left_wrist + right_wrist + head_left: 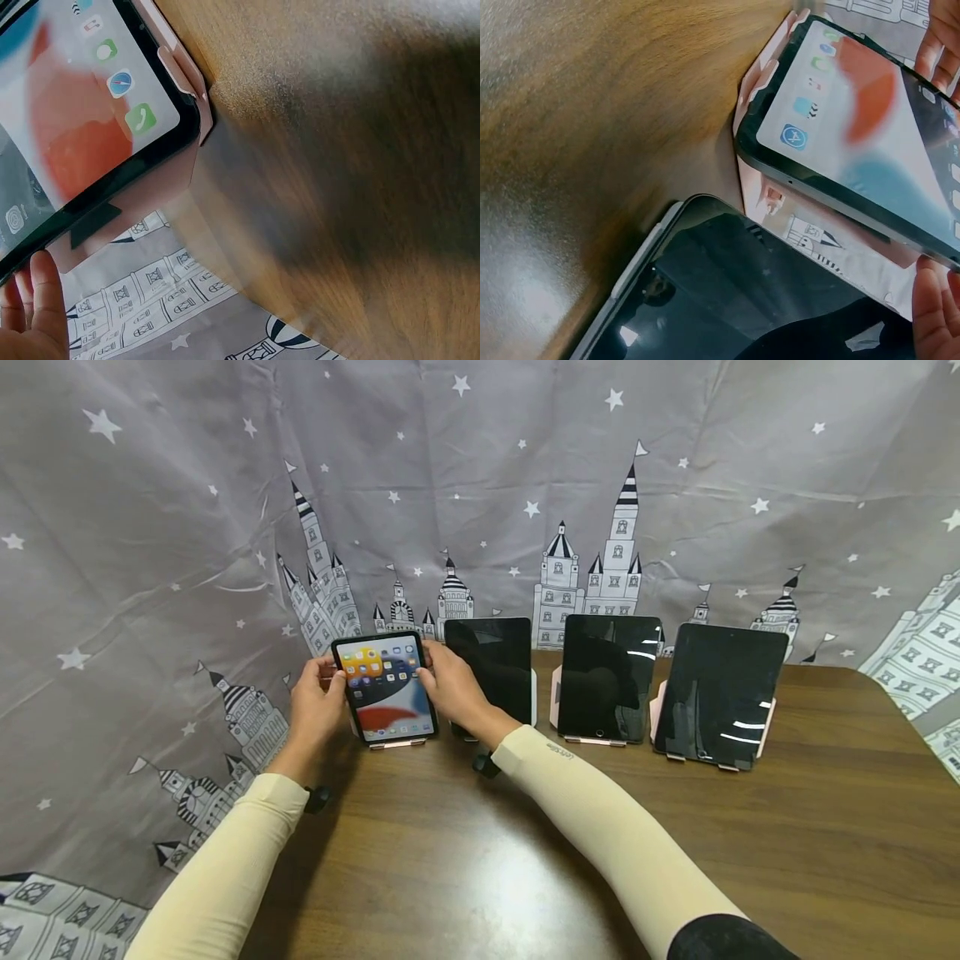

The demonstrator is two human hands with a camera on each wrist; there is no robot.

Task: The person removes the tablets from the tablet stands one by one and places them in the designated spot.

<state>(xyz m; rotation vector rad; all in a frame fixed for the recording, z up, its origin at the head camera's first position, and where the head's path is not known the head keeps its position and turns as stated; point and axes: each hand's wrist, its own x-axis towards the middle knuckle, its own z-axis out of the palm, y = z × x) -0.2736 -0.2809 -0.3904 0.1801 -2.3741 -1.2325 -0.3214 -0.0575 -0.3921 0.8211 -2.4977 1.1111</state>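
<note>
A tablet [386,685] with its screen lit, showing app icons, leans on a pink stand [397,744] at the left end of the row. My left hand [317,702] holds its left edge, thumb toward the front. On the opposite edge, my right hand [459,689] grips it with the thumb at the front of the frame. In the left wrist view, the left fingertips [46,274] meet the tablet's dark side. The right wrist view shows the right hand [934,311] at the other side, and the stand's small lips [765,81] under the bottom edge.
Close beside the right hand stands a dark-screened tablet [495,664] on a stand. Further right are two more dark tablets, one in the middle [611,681] and one at the end [720,693], on pink stands. A grey castle-print cloth [480,468] hangs behind the wooden table [465,827].
</note>
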